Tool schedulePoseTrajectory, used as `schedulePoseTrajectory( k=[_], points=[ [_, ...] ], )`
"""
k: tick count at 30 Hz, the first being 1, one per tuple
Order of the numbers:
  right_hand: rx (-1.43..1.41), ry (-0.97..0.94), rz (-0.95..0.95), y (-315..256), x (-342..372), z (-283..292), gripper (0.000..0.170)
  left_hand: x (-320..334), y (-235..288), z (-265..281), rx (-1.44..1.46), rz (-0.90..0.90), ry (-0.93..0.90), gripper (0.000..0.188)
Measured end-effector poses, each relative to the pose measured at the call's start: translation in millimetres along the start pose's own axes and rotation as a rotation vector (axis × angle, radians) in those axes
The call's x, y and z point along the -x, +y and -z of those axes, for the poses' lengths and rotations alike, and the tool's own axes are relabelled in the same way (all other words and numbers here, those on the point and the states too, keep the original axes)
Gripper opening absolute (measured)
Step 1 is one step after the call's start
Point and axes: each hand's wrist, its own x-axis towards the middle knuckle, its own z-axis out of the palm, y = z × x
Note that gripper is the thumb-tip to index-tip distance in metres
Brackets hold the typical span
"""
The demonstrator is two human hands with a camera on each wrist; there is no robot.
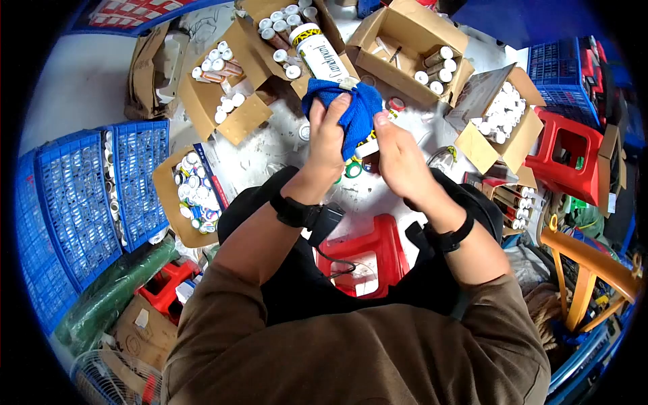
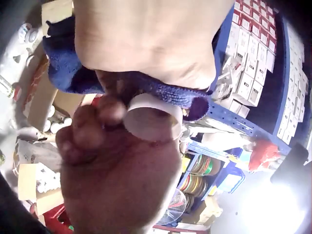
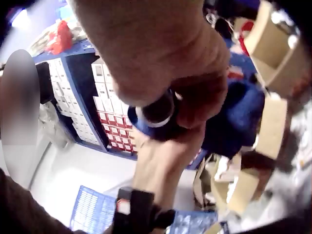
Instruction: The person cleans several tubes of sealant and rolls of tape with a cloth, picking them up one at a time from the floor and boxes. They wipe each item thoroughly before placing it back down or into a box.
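My left hand (image 1: pixel 327 142) grips a bunched blue cloth (image 1: pixel 358 111), thumb pressed on top, wrapped about a white tube (image 1: pixel 368 148). A strip of yellow-and-black pattern shows on the tube below the cloth. My right hand (image 1: pixel 405 162) holds the tube's near end, its thumb up against the cloth's edge. In the left wrist view the tube's round white end (image 2: pixel 151 119) pokes out between both hands. From the right wrist view that end looks dark inside a pale rim (image 3: pixel 158 112). Most of the tube is hidden by cloth and fingers.
Just beyond the cloth is a large white canister (image 1: pixel 320 57) with lettering and a yellow-and-black band. Open cartons (image 1: pixel 246 121) of white-capped tubes surround it, another carton (image 1: pixel 466 88) to the right. A red stool (image 1: pixel 388 253) lies between the knees; blue crates (image 1: pixel 138 182) stand left.
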Motion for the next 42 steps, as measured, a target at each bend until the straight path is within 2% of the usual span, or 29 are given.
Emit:
schedulePoseTrajectory(
  k=[1, 3, 4, 5, 6, 7, 9, 11, 12, 13, 15, 17, 18, 19, 21, 22, 23, 26, 27, 28, 32, 33, 35, 36, 37, 39, 40, 41, 42],
  points=[
    [0.363, 0.089, 0.165, 2, -6, 10, 0.064, -3, 7, 4, 0.000, 0.013, -0.131, 0.039],
    [0.276, 0.316, 0.166, 12, -25, 31, 0.061, 0, 28, 2, -0.053, 0.011, -0.407, 0.045],
    [0.112, 0.243, 0.215, 18, -40, 51, 0.060, -3, 32, 4, -0.082, 0.015, -0.511, 0.054],
    [-0.049, 0.170, 0.264, 12, -46, 65, 0.060, 1, 47, 3, -0.179, 0.157, -0.560, 0.060],
    [-0.313, 0.200, 0.342, 10, -47, 59, 0.062, 2, 44, 4, -0.333, 0.085, -0.586, 0.059],
    [-0.565, 0.088, 0.409, -1, -44, 57, 0.060, 2, 41, 3, -0.486, 0.008, -0.612, 0.058],
    [-0.497, -0.011, 0.522, 13, -49, 65, 0.050, 7, 38, 3, -0.596, 0.080, -0.636, 0.066],
    [-0.362, 0.044, 0.414, -2, -45, 70, 0.041, 6, 34, 6, -0.631, 0.135, -0.676, 0.068],
    [-0.429, 0.056, 0.386, 2, -47, 72, 0.040, 5, 35, 7, -0.634, 0.139, -0.679, 0.068],
    [-0.496, 0.073, 0.358, 6, -49, 75, 0.039, 4, 39, 5, -0.450, 0.300, -0.690, 0.068],
    [-0.577, 0.021, 0.419, 11, -51, 85, 0.040, 6, 54, 1, -0.136, 0.582, -0.727, 0.072],
    [-0.705, -0.090, 0.377, 9, -51, 82, 0.041, 11, 59, 4, -0.062, 0.603, -0.700, 0.075],
    [-0.767, -0.124, 0.341, 8, -47, 80, 0.042, 10, 61, 7, -0.056, 0.670, -0.761, 0.082],
    [-0.693, -0.168, 0.297, 10, -51, 77, 0.048, 12, 63, 7, -0.056, 0.669, -0.768, 0.082],
    [-0.625, -0.221, 0.306, 13, -55, 77, 0.046, 17, 64, 5, 0.022, 0.705, -0.718, 0.085],
    [-0.612, -0.172, 0.314, 8, -54, 76, 0.042, 17, 64, 0, -0.006, 0.692, -0.687, 0.087],
    [-0.674, -0.060, 0.219, -5, -49, 74, 0.035, 13, 56, 9, 0.016, 0.661, -0.682, 0.081],
    [-0.634, 0.149, 0.063, 1, -56, 93, 0.039, 5, 50, 13, -0.089, 0.617, -0.704, 0.072],
    [-0.624, 0.315, 0.073, 2, -60, 93, 0.042, 5, 45, 14, -0.226, 0.499, -0.658, 0.067],
    [-0.634, 0.332, 0.079, 4, -62, 97, 0.042, 4, 42, 16, -0.362, 0.380, -0.611, 0.062],
    [-0.683, 0.295, 0.143, 12, -66, 105, 0.043, 4, 41, 17, -0.353, 0.308, -0.580, 0.055],
    [-0.694, 0.291, 0.178, 12, -66, 105, 0.045, 4, 42, 18, -0.355, 0.309, -0.581, 0.055],
    [-0.759, 0.224, 0.238, 5, -65, 105, 0.044, 3, 46, 23, -0.206, 0.446, -0.467, 0.052],
    [-0.860, 0.139, 0.334, 0, -63, 106, 0.041, 3, 45, 26, -0.209, 0.447, -0.462, 0.052],
    [-0.959, 0.050, 0.433, -5, -61, 105, 0.038, 1, 43, 28, -0.064, 0.456, -0.533, 0.049],
    [-1.093, -0.004, 0.461, 3, -59, 104, 0.073, -1, 39, 30, 0.227, 0.464, -0.667, 0.051],
    [-1.124, 0.001, 0.443, -2, -58, 101, 0.074, 3, 42, 24, 0.118, 0.443, -0.571, 0.052],
    [-1.155, 0.007, 0.426, -6, -56, 99, 0.074, 6, 47, 18, 0.112, 0.441, -0.566, 0.052],
    [-1.200, -0.004, 0.459, -2, -59, 96, 0.064, 8, 53, 11, 0.145, 0.488, -0.524, 0.049]
  ],
)
